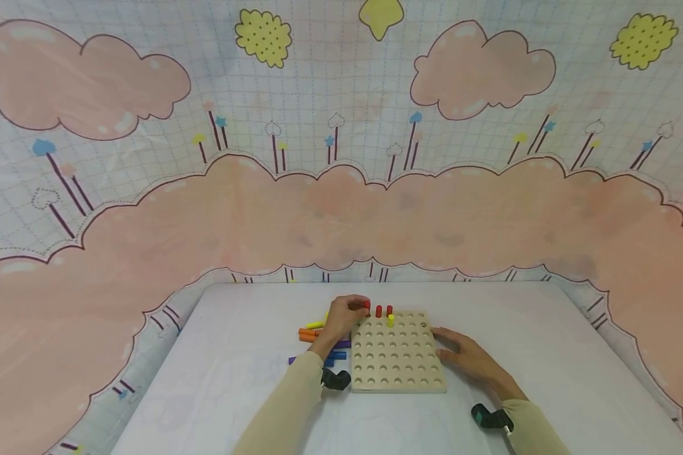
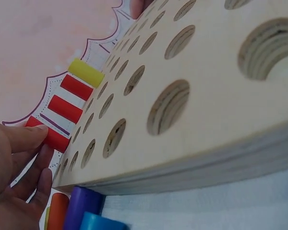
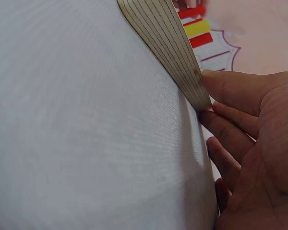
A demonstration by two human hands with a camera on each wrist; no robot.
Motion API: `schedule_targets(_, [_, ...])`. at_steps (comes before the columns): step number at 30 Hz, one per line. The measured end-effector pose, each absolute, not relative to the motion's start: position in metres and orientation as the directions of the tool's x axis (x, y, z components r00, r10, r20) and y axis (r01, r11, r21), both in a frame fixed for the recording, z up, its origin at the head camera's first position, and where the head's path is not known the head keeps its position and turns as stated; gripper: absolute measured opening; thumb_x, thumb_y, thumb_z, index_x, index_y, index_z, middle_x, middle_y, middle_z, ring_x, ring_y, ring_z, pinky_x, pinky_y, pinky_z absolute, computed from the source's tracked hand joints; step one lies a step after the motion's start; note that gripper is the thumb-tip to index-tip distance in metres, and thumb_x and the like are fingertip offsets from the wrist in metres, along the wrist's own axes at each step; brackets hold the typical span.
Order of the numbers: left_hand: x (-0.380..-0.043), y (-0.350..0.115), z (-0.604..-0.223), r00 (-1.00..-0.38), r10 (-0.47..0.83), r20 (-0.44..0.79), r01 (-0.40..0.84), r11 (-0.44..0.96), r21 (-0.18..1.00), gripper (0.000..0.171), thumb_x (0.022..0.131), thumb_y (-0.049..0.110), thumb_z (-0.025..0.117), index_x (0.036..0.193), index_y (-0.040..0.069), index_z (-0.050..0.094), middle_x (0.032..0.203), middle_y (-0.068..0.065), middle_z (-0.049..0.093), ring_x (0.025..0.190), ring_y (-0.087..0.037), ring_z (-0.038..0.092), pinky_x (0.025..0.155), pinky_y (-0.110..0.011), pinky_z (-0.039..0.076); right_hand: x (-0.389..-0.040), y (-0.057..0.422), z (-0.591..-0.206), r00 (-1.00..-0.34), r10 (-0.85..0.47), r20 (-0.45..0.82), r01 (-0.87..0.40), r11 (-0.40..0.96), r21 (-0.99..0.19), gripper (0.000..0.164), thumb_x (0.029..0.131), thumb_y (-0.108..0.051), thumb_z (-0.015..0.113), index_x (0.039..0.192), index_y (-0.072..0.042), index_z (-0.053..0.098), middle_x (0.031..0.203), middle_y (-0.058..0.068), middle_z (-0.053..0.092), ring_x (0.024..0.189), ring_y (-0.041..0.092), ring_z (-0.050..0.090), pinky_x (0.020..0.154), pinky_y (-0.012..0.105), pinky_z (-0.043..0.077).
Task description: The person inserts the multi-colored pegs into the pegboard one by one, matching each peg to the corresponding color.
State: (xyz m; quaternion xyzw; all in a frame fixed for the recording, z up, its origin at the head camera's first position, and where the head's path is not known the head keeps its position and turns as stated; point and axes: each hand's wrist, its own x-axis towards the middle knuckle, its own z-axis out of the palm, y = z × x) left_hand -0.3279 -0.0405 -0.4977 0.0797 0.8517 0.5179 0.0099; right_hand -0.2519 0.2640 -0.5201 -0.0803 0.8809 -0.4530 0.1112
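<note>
A square wooden pegboard (image 1: 398, 388) with rows of round holes lies on the white table. At its back left corner my left hand (image 1: 344, 316) pinches a red peg (image 2: 55, 137) between thumb and fingers; the peg stands upright at a hole in the back row. Two more red pegs (image 1: 378, 311) stand beside it in that row, and a yellow peg (image 1: 391, 321) is upright one row nearer. My right hand (image 1: 471, 359) rests against the board's right side, its thumb and relaxed fingers (image 3: 230, 132) touching the edge.
Left of the board, partly behind my left forearm, lie loose pegs: orange (image 1: 307, 335), yellow (image 1: 315, 325), purple (image 1: 342, 344) and blue (image 1: 337, 356). A patterned cloth (image 1: 341, 221) hangs behind the table (image 1: 233, 379). Each wrist wears a black camera (image 1: 489, 417).
</note>
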Motion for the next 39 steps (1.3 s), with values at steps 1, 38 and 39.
schedule_targets(1, [-0.3282, -0.0403, -0.4978, -0.987, 0.148, 0.062, 0.123, 0.453, 0.883, 0.023, 0.092, 0.009, 0.067, 0.114, 0.011, 0.072, 0.109, -0.007, 0.073, 0.096, -0.020, 0.065, 0.097, -0.039, 0.053, -0.2521, 0.2641, -0.5201, -0.962, -0.243, -0.123, -0.043, 0.579, -0.814, 0.056, 0.092, -0.027, 0.066, 0.145, -0.019, 0.049, 0.159, 0.015, 0.033, 0.149, 0.043, 0.017, 0.117, 0.065, 0.016])
schedule_targets(38, [-0.3338, -0.0411, -0.5016, -0.983, 0.167, 0.079, 0.152, 0.484, 0.862, 0.019, 0.091, 0.013, 0.069, 0.110, 0.014, 0.071, 0.104, -0.003, 0.072, 0.091, -0.017, 0.063, 0.092, -0.037, 0.055, -0.2540, 0.2637, -0.5193, -0.965, -0.228, -0.133, -0.030, 0.594, -0.804, 0.056, 0.092, -0.028, 0.066, 0.144, -0.020, 0.049, 0.159, 0.014, 0.033, 0.149, 0.043, 0.018, 0.117, 0.064, 0.016])
schedule_targets(39, [-0.3340, -0.0412, -0.5014, -0.982, 0.171, 0.080, 0.154, 0.485, 0.861, 0.020, 0.091, 0.013, 0.068, 0.111, 0.014, 0.071, 0.105, -0.003, 0.072, 0.091, -0.017, 0.063, 0.093, -0.037, 0.055, -0.2541, 0.2636, -0.5188, -0.965, -0.228, -0.133, -0.030, 0.595, -0.803, 0.056, 0.092, -0.028, 0.066, 0.145, -0.020, 0.049, 0.159, 0.014, 0.033, 0.149, 0.043, 0.018, 0.117, 0.064, 0.016])
